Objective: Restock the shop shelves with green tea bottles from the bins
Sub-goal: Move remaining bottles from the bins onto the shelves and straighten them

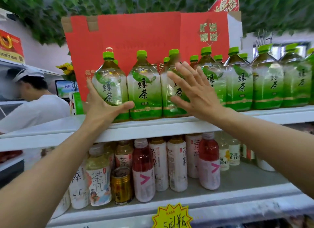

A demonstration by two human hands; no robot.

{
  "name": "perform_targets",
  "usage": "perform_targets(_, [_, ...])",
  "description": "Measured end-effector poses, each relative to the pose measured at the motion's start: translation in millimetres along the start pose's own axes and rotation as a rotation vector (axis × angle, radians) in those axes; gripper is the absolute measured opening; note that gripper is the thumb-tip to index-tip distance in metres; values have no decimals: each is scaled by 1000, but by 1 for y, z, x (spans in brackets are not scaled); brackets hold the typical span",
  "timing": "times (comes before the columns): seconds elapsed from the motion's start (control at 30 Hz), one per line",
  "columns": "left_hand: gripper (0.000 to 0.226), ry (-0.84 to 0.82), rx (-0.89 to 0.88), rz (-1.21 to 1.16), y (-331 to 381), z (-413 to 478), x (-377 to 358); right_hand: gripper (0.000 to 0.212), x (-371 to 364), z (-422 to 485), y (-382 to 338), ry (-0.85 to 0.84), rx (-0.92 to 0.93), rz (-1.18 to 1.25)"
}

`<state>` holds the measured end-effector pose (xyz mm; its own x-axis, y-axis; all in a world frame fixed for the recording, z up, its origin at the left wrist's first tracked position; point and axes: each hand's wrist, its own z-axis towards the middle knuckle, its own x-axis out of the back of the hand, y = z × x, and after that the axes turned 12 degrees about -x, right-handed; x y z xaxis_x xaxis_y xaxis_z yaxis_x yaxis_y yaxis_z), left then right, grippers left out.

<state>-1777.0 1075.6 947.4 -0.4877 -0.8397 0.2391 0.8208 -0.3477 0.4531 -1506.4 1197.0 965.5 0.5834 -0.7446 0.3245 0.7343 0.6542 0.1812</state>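
Green tea bottle [110, 86], leftmost on the shelf [153, 126], was clasped by the left hand [102, 110], probably for squaring; right hand [198, 95] fingers [184, 71] splayed, apparently steadying neighbouring bottles [144, 91].

Glossy clear plastic bottles [144, 90]

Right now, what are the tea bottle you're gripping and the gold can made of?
The green tea bottle: probably clear, glossy plastic; tea shows through and light glints on it. The gold can: likely shiny metal with a ridged rim.
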Motion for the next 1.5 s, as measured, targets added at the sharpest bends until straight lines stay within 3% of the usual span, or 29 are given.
perform_targets(0.13, [165, 19, -1, 172, 13, -10, -18, 95, 4, -15, 22, -42, -229, -31])
perform_targets(0.23, [166, 17, -18, 214, 11, -9, -19, 106, 4, -27, 35, -107, -267, -16])
perform_targets(0.37, [165, 26, -34, 220, 10, -11, -19, 104, 3, -33, 40, -157, -266, 131])
perform_targets(0.63, [155, 45, -60, 328, 15, -15, -21, 96, 23, -50, 51, -226, -228, 141])
perform_targets(0.73, [135, 76, -267, 444, 43, -31, -51, 77, 38, -74, 84, -198, -318, 97])
perform_targets(0.83, [112, -71, -557, 515, 92, -42, -105, 61, 55, -91, 129, -158, -489, 106])
perform_targets(0.97, [91, -278, -735, 517, 147, -38, -173, 72, 67, -100, 180, -182, -743, 144])
perform_targets(1.13, [84, -450, -790, 681, 178, -24, -235, 72, 61, -110, 205, -223, -765, 122])
perform_targets(1.5, [87, -391, -750, 769, 181, -22, -248, 65, 61, -108, 212, -195, -721, 142])
